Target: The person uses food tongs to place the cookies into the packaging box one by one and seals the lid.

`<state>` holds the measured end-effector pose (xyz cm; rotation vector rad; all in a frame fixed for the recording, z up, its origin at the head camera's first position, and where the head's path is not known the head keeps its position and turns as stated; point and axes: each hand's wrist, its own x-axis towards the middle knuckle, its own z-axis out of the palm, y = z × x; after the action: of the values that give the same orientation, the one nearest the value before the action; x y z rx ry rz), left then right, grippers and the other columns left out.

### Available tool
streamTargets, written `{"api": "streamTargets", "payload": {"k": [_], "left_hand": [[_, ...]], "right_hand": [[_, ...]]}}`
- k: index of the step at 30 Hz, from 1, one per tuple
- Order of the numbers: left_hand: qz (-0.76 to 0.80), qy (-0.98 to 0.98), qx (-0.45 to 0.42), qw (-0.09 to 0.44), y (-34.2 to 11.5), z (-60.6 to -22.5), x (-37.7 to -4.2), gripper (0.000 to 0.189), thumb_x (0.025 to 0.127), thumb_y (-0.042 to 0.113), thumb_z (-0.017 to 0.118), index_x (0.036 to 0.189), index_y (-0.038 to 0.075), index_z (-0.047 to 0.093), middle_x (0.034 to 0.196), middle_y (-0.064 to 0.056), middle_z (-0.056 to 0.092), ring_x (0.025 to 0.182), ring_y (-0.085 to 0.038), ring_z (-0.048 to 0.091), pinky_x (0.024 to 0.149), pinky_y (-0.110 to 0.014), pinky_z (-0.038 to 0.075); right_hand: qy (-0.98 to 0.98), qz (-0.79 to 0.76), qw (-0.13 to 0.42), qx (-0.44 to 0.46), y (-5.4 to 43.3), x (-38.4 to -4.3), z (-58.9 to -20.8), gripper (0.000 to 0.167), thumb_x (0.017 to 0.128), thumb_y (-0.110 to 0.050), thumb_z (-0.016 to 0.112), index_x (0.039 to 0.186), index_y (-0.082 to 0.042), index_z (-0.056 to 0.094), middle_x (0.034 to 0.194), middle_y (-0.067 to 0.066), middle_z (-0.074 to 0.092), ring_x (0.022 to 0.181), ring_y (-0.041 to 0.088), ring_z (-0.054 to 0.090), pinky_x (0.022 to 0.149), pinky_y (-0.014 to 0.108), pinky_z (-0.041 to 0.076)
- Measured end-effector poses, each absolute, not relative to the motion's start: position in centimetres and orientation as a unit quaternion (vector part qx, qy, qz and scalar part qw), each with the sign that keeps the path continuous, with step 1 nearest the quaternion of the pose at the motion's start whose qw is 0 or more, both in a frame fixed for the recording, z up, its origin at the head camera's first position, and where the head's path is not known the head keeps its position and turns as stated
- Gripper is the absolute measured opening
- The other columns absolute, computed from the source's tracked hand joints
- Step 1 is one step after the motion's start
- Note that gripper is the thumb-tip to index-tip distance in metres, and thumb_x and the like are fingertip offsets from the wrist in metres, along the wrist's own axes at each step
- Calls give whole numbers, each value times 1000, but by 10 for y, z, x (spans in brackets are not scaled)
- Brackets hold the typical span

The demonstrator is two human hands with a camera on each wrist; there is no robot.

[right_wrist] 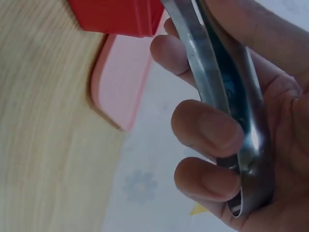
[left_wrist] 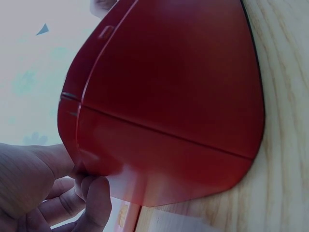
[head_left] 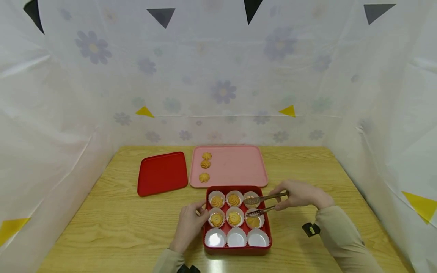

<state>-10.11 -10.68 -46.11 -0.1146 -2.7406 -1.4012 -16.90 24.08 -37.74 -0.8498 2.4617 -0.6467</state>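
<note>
A red square box (head_left: pixel 237 250) stands on the table, lined with white paper cups (head_left: pixel 236 237) in three rows. Piped cookies (head_left: pixel 234 218) sit in the back and middle rows; the front cups show only their white bottoms. At the box's left wall, my left hand (head_left: pixel 190 224) pinches the rim, as the left wrist view shows with the red wall (left_wrist: pixel 169 92) beside the fingers. My right hand (head_left: pixel 300 194) grips metal tongs (right_wrist: pixel 207 67). Their parted tips overlap the right column, near the middle-row cookie (head_left: pixel 253 222), and partly hide the cookie behind it.
Behind the box lies a pink tray (head_left: pixel 235 165) with three cookies (head_left: pixel 204 177) along its left side. Left of it is a flat red tray or lid (head_left: pixel 163 173). Pale floral sheeting (head_left: pixel 222 76) encloses the wooden table (head_left: pixel 112 227) at the back and sides.
</note>
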Motion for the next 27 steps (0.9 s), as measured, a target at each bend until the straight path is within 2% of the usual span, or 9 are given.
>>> {"api": "streamTargets", "payload": {"k": [6, 13, 19, 22, 25, 27], "left_hand": [[-452, -891, -36, 32, -107, -461, -101, 39, 82, 1, 67, 120, -5, 71, 69, -2, 64, 56, -5, 46, 48, -18, 36], [-453, -890, -38, 34, -107, -461, -101, 39, 82, 2, 67, 120, -5, 71, 69, -2, 64, 56, -4, 47, 49, -18, 37], [-450, -892, -35, 37, -107, -462, -102, 40, 81, 2, 67, 120, -5, 71, 69, -1, 65, 58, -4, 48, 50, -17, 38], [-450, -892, -34, 35, -107, -462, -102, 39, 82, 2, 67, 120, -5, 70, 70, -2, 65, 59, -4, 48, 50, -17, 38], [-449, -892, -34, 34, -107, -462, -102, 39, 82, 3, 67, 120, -6, 70, 70, -2, 65, 59, -4, 48, 50, -17, 38], [-449, -892, -34, 33, -107, -462, -102, 39, 82, 3, 67, 120, -6, 70, 70, -2, 65, 59, -4, 48, 50, -17, 38]], "right_hand": [[864, -307, 228, -326, 252, -171, -395, 42, 89, -31, 75, 122, -5, 72, 82, -8, 65, 55, -2, 36, 53, 19, 36], [841, -365, 227, -327, 256, -172, -407, 45, 91, -27, 72, 127, 0, 67, 89, 0, 68, 62, 1, 44, 57, 20, 40], [846, -382, 200, -314, 252, -172, -417, 41, 93, -26, 71, 128, -4, 68, 89, -2, 66, 66, 2, 47, 58, 21, 39], [854, -383, 181, -302, 249, -172, -420, 41, 94, -27, 69, 128, -4, 67, 93, 3, 67, 69, 4, 50, 60, 22, 42], [863, -381, 164, -290, 245, -171, -421, 43, 95, -29, 68, 131, -5, 65, 111, 12, 71, 87, 9, 62, 70, 24, 49], [866, -382, 157, -281, 242, -171, -421, 46, 95, -30, 68, 134, -5, 63, 123, 17, 69, 101, 17, 65, 76, 25, 51]]}}
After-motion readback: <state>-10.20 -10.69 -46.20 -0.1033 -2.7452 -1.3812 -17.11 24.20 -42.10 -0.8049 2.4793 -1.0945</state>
